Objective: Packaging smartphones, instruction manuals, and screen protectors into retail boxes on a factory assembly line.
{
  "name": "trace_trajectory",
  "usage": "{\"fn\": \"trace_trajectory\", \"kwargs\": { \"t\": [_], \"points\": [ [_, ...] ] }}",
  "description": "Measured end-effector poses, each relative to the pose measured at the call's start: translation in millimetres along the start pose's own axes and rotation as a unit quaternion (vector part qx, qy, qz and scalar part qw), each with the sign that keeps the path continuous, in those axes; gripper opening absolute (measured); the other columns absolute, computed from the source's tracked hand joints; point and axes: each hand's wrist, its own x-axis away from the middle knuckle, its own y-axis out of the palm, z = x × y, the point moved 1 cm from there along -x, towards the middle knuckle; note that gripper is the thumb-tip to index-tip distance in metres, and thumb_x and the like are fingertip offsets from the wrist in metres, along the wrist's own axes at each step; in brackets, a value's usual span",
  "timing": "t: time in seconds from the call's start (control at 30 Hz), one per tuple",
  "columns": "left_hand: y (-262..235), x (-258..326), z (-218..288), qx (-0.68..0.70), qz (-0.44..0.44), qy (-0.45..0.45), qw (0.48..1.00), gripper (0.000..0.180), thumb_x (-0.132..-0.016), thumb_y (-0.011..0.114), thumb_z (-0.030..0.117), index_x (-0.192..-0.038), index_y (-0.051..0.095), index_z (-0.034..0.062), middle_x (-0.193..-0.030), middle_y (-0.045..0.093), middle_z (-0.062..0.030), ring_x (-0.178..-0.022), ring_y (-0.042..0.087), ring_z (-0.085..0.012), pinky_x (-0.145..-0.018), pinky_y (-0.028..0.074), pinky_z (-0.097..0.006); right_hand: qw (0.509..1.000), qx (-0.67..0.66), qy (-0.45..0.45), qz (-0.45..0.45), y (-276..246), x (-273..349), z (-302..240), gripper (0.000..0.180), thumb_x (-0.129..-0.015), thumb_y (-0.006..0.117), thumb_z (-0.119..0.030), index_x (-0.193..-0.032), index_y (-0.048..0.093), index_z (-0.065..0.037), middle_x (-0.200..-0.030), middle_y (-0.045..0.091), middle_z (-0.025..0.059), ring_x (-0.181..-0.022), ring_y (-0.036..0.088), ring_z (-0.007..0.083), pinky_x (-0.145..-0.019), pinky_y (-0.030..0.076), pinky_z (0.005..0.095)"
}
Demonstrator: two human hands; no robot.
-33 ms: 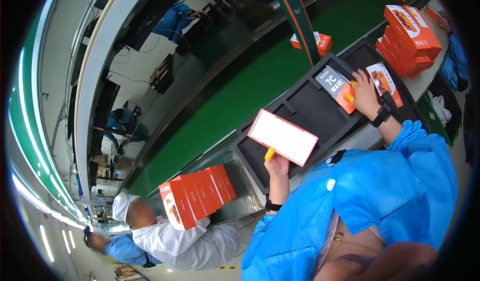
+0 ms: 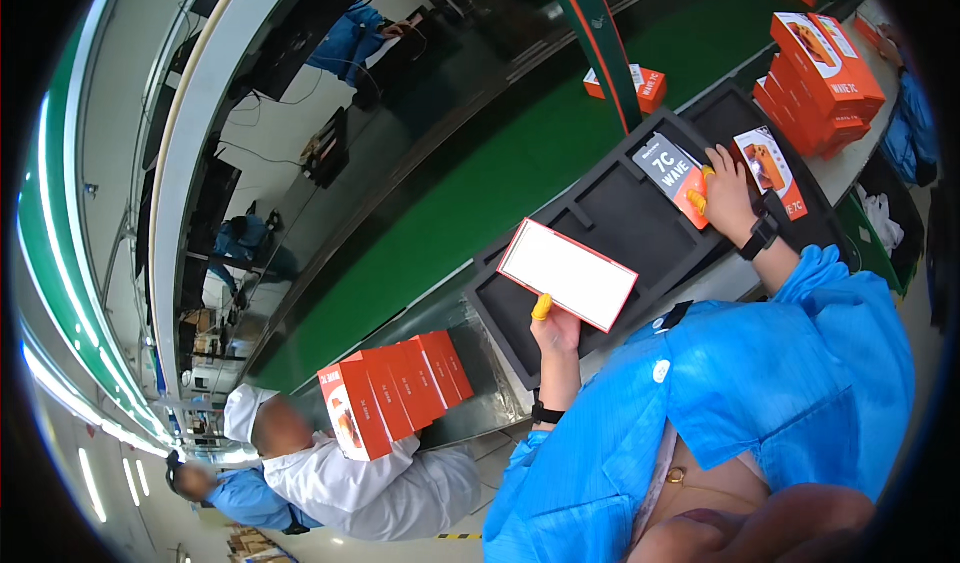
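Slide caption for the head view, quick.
Left hand holds a red-edged white box; right hand touches a flat gray-orange item at the black tray.

Red-edged white box (image 2: 570, 275) over a black tray (image 2: 622, 208)

The left hand (image 2: 556, 333) grips the box at its near edge. At right, the right hand (image 2: 729, 198) touches a grey-and-orange slab (image 2: 660, 165) on the tray. A red box stack (image 2: 835, 73) stands far right.
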Motion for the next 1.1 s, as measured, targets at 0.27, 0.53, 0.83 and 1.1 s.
{"fn": "trace_trajectory", "kwargs": {
  "t": [0.27,0.53,0.83,1.1],
  "points": [
    [15.2,-7.6,-18.2,-0.076,0.047,0.016,0.996,0.039,-0.084,0.058,0.016,-0.119,0.051,0.0029,-0.126,0.054,-0.0118,-0.12,0.049,-0.0287,-0.105,0.035,-0.044,0.99,-0.124,0.041,0.048,-0.3,-2.2,-4.0,0.032,-0.073,0.073,-0.016,-0.095,0.062,0.005,-0.13,0.046,0.0166,-0.127,0.037,0.0345,-0.097,0.038,0.0461],
    [13.0,-9.8,-10.6,-0.118,0.011,-0.01,0.993,0.036,-0.089,0.055,0.017,-0.121,0.048,0.0037,-0.127,0.052,-0.011,-0.12,0.049,-0.0262,-0.102,0.039,-0.043,0.995,0.024,-0.091,-0.044,-40.9,-18.4,-60.0,0.031,-0.086,0.058,-0.03,-0.074,0.067,-0.003,-0.083,0.062,0.011,-0.089,0.057,0.0283,-0.075,0.043,0.04],
    [25.8,-4.1,-11.5,-0.168,0.016,-0.017,0.985,0.031,-0.095,0.051,0.019,-0.122,0.045,0.0052,-0.112,0.057,-0.0056,-0.098,0.057,-0.0156,-0.088,0.048,-0.036,0.84,-0.53,-0.015,-0.119,-91.9,-24.8,-100.8,0.016,-0.086,0.056,-0.011,-0.087,0.062,0.004,-0.094,0.062,0.0136,-0.094,0.059,0.0292,-0.082,0.047,0.0353],
    [24.8,-3.7,-13.4,-0.164,-0.002,-0.015,0.986,0.033,-0.096,0.051,0.016,-0.125,0.042,0.0048,-0.117,0.055,-0.0057,-0.102,0.057,-0.0167,-0.089,0.048,-0.036,0.917,-0.327,-0.13,-0.187,-47.2,4.8,-164.0,0.018,-0.083,0.052,-0.003,-0.094,0.064,0.006,-0.116,0.058,0.0139,-0.108,0.052,0.0317,-0.093,0.043,0.0368]
  ]
}}
